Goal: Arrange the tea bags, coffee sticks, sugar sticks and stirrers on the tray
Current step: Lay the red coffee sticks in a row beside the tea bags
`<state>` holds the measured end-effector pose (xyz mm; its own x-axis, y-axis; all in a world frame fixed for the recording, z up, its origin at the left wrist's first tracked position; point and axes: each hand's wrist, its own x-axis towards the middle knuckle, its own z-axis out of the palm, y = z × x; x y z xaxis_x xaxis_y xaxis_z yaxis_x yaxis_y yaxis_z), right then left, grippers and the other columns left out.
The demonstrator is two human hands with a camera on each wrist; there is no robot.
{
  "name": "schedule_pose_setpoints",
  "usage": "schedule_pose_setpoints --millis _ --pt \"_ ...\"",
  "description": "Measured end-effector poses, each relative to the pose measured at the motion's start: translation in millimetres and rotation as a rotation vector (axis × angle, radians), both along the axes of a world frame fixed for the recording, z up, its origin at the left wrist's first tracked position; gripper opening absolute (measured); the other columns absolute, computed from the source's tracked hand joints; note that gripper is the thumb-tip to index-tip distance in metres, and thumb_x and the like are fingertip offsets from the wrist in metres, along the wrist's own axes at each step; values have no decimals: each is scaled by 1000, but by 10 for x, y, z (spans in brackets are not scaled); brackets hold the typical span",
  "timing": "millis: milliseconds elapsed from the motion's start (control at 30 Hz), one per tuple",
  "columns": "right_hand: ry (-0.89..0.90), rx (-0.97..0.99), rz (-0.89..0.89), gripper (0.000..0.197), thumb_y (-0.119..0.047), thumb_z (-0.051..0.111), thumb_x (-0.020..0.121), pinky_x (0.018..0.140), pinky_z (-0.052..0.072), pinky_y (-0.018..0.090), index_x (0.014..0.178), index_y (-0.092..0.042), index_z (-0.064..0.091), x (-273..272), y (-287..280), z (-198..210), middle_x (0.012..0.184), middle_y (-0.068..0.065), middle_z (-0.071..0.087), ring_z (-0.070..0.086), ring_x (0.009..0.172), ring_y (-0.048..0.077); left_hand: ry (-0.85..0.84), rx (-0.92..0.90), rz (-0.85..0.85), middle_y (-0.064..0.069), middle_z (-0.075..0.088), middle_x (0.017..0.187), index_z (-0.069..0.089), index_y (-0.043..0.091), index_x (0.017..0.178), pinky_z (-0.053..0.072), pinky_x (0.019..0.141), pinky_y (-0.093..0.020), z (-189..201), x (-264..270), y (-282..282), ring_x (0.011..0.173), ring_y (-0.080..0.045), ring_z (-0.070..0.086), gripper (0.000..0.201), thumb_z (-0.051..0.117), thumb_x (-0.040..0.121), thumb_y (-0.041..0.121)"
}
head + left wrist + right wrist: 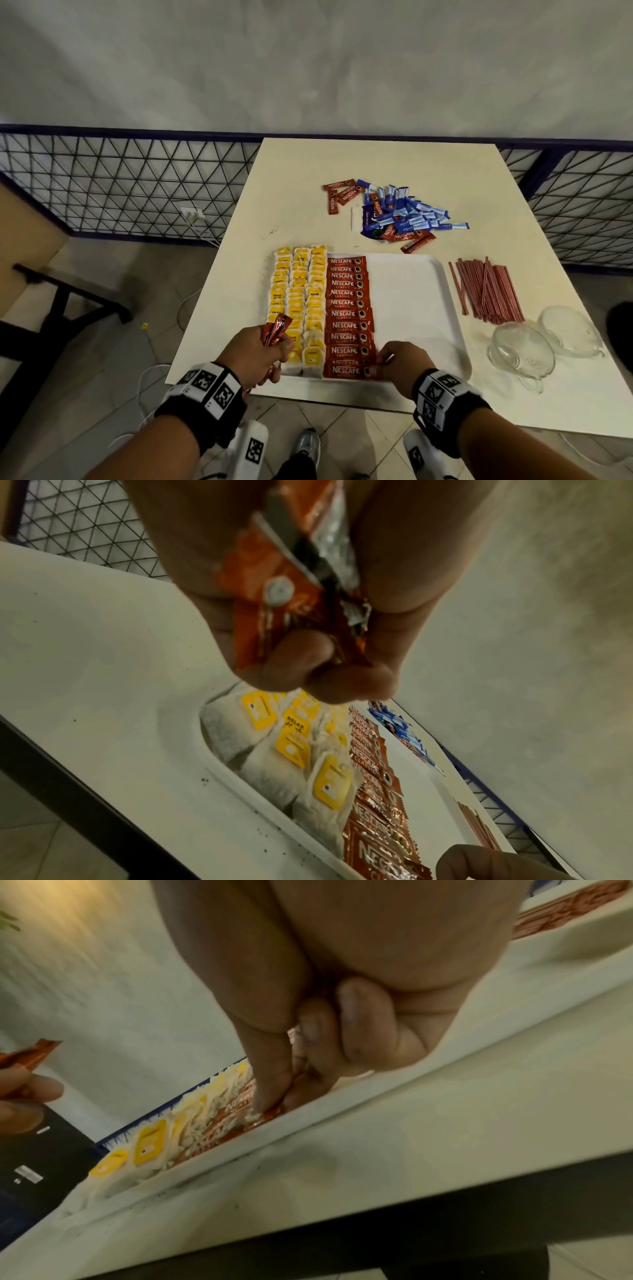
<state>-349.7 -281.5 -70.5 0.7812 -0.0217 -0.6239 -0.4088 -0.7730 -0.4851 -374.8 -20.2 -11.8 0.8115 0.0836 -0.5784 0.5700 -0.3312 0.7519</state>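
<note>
A white tray (pixel 414 308) lies at the table's near edge. Tea bags (pixel 298 301) with yellow tags fill its left columns, and beside them runs a column of red coffee sticks (pixel 347 308). My left hand (pixel 279 346) hovers over the tea bags (pixel 291 750) and grips a small bundle of coffee sticks (pixel 276 329) (pixel 274 601). My right hand (pixel 378 365) (pixel 284 1093) pinches the right end of the nearest coffee stick (pixel 344 371) (pixel 267 1115), which lies against the tray's front rim (pixel 377 1096). Loose blue sugar sticks (pixel 411 214) and coffee sticks are piled beyond the tray. Brown stirrers (pixel 486 291) lie to its right.
Two glass cups (pixel 520 353) (pixel 568 329) lie on their sides at the table's right, near the stirrers. The table's front edge runs just below the tray. A wire-mesh fence (pixel 137 178) stands behind, and a dark chair frame (pixel 61 301) is on the floor at left.
</note>
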Motion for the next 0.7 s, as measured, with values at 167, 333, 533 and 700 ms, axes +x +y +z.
schedule_pose_setpoints --millis 167,333,533,700 --pt "-20 -43 7 21 -29 77 74 60 42 19 74 -23 56 13 61 -18 82 -9 59 55 74 8 11 12 4 -5 64 73 63 5 94 32 39 -21 7 4 33 46 -18 54 12 61 91 17" --pt "-18 -111 72 27 -41 75 74 64 45 21 77 -24 54 30 57 30 79 -9 58 54 72 7 6 -2 -13 -5 64 72 63 5 95 34 40 -21 21 13 53 47 -19 55 15 62 91 19" --pt "-200 107 125 22 -51 58 87 58 41 16 85 -30 59 139 248 446 86 -11 64 60 76 4 -4 -133 -74 -11 64 64 57 7 105 38 43 -25 159 48 -2 51 -26 59 22 67 87 15" --pt "-206 455 255 11 -40 63 87 68 49 24 77 -38 65 203 670 807 75 -11 66 60 70 0 -65 -129 -302 -8 66 66 53 18 100 46 45 -29 340 236 -203 53 -28 64 32 76 77 12"
